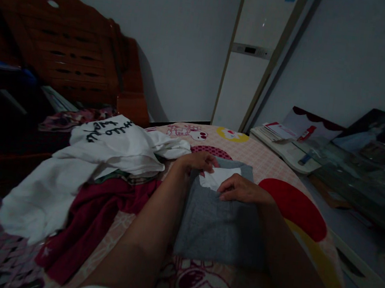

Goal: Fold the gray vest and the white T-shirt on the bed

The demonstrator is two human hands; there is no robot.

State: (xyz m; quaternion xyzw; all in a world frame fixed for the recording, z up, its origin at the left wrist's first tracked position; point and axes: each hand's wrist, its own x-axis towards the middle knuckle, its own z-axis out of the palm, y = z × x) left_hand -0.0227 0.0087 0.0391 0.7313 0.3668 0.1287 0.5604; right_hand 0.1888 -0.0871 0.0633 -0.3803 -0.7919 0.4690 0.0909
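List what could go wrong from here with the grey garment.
1. Both the left hand and right hand are at the white patch on the grey garment; an uneven tug could crease it.
2. The maroon garment and lettered white garment lie loosely heaped beside the left forearm; a sideways sweep might drag them.
3. Dim light may hide small wrinkles.

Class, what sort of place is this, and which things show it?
Probably a home's living room: a carved wooden backrest, clothes on a cartoon-print cover, and what looks like a tall air conditioner.
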